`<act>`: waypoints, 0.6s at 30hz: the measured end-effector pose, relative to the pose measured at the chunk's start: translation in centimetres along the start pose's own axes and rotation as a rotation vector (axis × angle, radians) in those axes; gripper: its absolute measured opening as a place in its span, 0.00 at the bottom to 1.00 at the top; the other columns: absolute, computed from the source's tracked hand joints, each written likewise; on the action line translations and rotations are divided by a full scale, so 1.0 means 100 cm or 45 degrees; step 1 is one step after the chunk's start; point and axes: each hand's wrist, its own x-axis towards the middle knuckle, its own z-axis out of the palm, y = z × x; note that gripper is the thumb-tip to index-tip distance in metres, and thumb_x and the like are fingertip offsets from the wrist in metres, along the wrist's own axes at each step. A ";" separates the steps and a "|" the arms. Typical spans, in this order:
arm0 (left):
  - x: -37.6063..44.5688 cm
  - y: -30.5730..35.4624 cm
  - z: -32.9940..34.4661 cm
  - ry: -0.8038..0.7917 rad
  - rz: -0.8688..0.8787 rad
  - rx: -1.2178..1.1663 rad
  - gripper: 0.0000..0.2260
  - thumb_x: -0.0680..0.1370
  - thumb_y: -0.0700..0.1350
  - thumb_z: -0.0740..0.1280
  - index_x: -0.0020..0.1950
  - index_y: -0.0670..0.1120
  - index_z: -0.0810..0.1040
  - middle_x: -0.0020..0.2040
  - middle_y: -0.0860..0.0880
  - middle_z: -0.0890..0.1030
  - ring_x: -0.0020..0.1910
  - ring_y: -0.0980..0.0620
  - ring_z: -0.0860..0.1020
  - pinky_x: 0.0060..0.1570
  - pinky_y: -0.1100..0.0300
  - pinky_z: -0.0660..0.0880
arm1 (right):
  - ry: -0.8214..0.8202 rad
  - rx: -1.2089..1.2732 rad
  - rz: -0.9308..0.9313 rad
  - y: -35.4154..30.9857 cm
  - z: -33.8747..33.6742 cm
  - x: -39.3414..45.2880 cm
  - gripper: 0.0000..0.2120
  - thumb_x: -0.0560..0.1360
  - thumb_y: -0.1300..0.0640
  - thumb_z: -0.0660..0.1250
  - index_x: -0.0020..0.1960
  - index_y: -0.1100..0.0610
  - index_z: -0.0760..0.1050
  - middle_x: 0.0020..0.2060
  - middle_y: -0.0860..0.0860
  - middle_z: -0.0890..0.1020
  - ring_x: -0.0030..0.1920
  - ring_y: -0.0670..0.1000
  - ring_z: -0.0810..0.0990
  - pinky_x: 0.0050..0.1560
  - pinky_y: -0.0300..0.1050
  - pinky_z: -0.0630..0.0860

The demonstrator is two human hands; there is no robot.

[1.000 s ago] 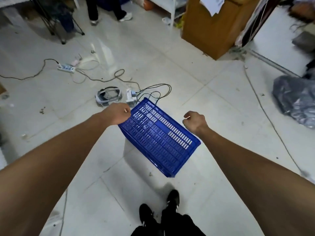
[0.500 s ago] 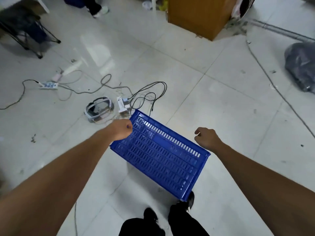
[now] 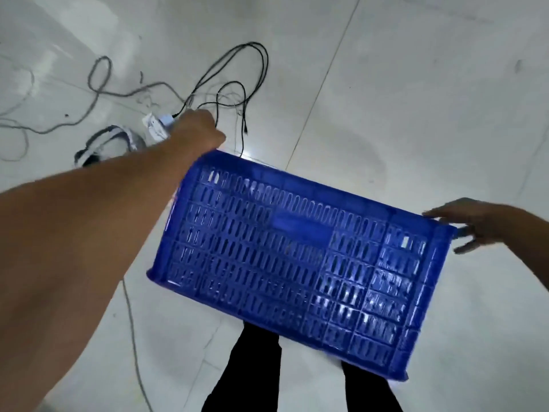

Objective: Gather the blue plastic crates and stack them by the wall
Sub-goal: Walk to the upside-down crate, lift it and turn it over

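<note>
A blue slotted plastic crate (image 3: 297, 263) hangs tilted in the air in front of me, its perforated side facing the camera, above my legs. My left hand (image 3: 199, 129) is closed at the crate's far left corner; the fingers themselves are hidden behind the rim. At the crate's right end, my right hand (image 3: 475, 224) has its fingers spread, the tips touching the end wall, blurred by motion. No other crate and no wall are in sight.
Black and grey cables (image 3: 237, 84) lie looped on the white tiled floor beyond the crate. A white adapter (image 3: 157, 126) and a grey headset-like device (image 3: 110, 141) lie beside them. A thin cable (image 3: 133, 337) runs along the floor at lower left. My dark trouser legs (image 3: 246, 367) show under the crate.
The crate has come up and nearer to the camera. My right hand, a fist before, now has its fingers spread at the crate's right end. The view has tipped further down.
</note>
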 end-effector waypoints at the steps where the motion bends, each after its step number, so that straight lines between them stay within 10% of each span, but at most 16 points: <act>1: 0.015 -0.007 0.010 -0.049 -0.073 -0.003 0.27 0.73 0.50 0.69 0.69 0.38 0.79 0.63 0.37 0.81 0.59 0.38 0.81 0.55 0.52 0.79 | -0.073 0.017 0.023 0.004 0.007 0.010 0.09 0.77 0.56 0.70 0.51 0.61 0.77 0.42 0.56 0.81 0.42 0.57 0.80 0.43 0.54 0.81; 6: 0.036 -0.010 0.038 -0.075 -0.248 -0.193 0.24 0.80 0.39 0.64 0.75 0.33 0.71 0.70 0.33 0.76 0.66 0.34 0.77 0.63 0.45 0.78 | -0.118 0.293 0.145 0.025 0.026 0.040 0.03 0.77 0.68 0.62 0.49 0.63 0.73 0.42 0.61 0.80 0.41 0.57 0.81 0.55 0.58 0.79; 10: 0.035 -0.008 0.024 -0.201 -0.303 -0.287 0.14 0.80 0.38 0.67 0.66 0.36 0.77 0.68 0.33 0.80 0.62 0.37 0.80 0.65 0.46 0.78 | -0.097 0.388 0.299 0.025 0.031 0.042 0.02 0.76 0.69 0.62 0.49 0.66 0.72 0.40 0.64 0.81 0.34 0.60 0.82 0.27 0.55 0.82; 18: 0.006 -0.037 0.033 -0.271 -0.578 -0.590 0.12 0.80 0.40 0.65 0.64 0.40 0.74 0.52 0.38 0.79 0.45 0.39 0.79 0.44 0.45 0.79 | -0.032 0.519 0.335 0.026 0.045 0.039 0.03 0.79 0.71 0.60 0.48 0.66 0.71 0.36 0.61 0.80 0.28 0.59 0.80 0.17 0.51 0.76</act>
